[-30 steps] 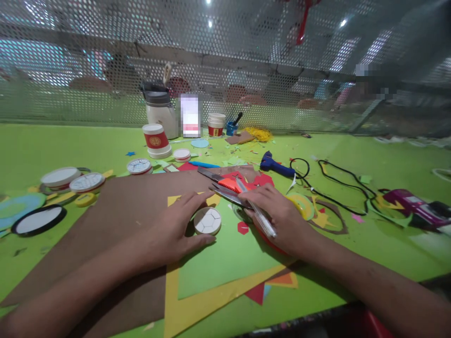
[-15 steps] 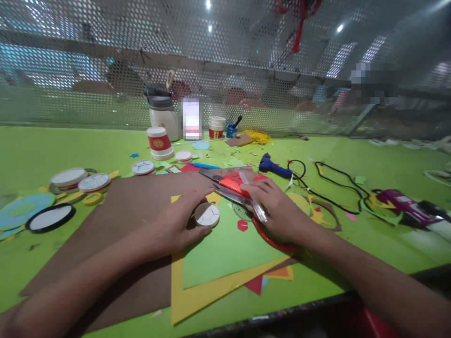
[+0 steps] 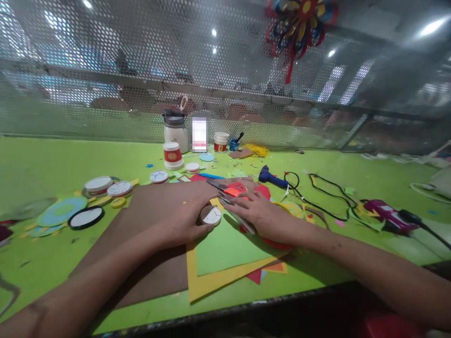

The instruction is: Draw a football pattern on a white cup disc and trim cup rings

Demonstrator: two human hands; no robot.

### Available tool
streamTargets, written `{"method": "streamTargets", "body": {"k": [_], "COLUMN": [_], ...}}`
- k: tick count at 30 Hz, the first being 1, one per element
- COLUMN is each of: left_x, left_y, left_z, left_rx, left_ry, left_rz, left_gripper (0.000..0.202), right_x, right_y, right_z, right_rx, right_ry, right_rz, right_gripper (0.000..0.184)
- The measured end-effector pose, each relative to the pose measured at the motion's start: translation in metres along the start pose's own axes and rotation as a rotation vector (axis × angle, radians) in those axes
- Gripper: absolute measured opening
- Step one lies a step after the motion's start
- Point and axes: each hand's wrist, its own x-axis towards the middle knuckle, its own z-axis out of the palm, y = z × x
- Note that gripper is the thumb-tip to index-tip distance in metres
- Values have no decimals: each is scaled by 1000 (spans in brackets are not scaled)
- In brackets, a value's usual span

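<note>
My left hand (image 3: 183, 218) rests on a brown paper sheet (image 3: 148, 225) with its fingers curled round a small white round lid (image 3: 211, 215) drawn with lines. My right hand (image 3: 259, 217) lies just right of the lid, closed on a clear pen (image 3: 243, 221) whose tip points toward the lid. Under and beside the hands lie a green sheet (image 3: 225, 246) and a yellow sheet (image 3: 211, 281). Red-handled scissors (image 3: 229, 190) lie just beyond my right hand.
A blue glue gun (image 3: 269, 177) with black cable (image 3: 327, 188), a purple tool (image 3: 387, 213), paper cups (image 3: 172, 155), a white jug (image 3: 175, 129), round lids (image 3: 105, 185) and paper rings (image 3: 59, 211) cover the green table (image 3: 52, 155). A perforated metal screen (image 3: 105, 70) stands behind; the table's front edge (image 3: 246, 307) is near.
The view has pulled back and tilted up, showing a paper flower on the screen. My right hand slid left with the pen toward the lid; my left hand closed tighter round the lid.
</note>
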Motion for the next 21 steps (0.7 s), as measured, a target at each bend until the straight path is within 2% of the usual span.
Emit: {"method": "streamTargets", "body": {"k": [4, 11, 18, 21], "left_x": [1, 1, 0, 1], "left_y": [0, 4, -1, -3], "left_z": [-1, -5, -5, -3], "left_rx": [4, -12, -23, -35], "left_ry": [-2, -1, -8, -12], "left_rz": [0, 46, 45, 43], "left_gripper": [67, 64, 66, 52], "right_x": [0, -16, -32, -33], "right_y": [11, 32, 35, 42], "right_z": [-12, -37, -43, -47], "right_rx": [30, 39, 50, 43], "right_ry": [70, 140, 112, 82], "right_rz": [49, 182, 229, 275], "right_gripper": [56, 34, 21, 20]}}
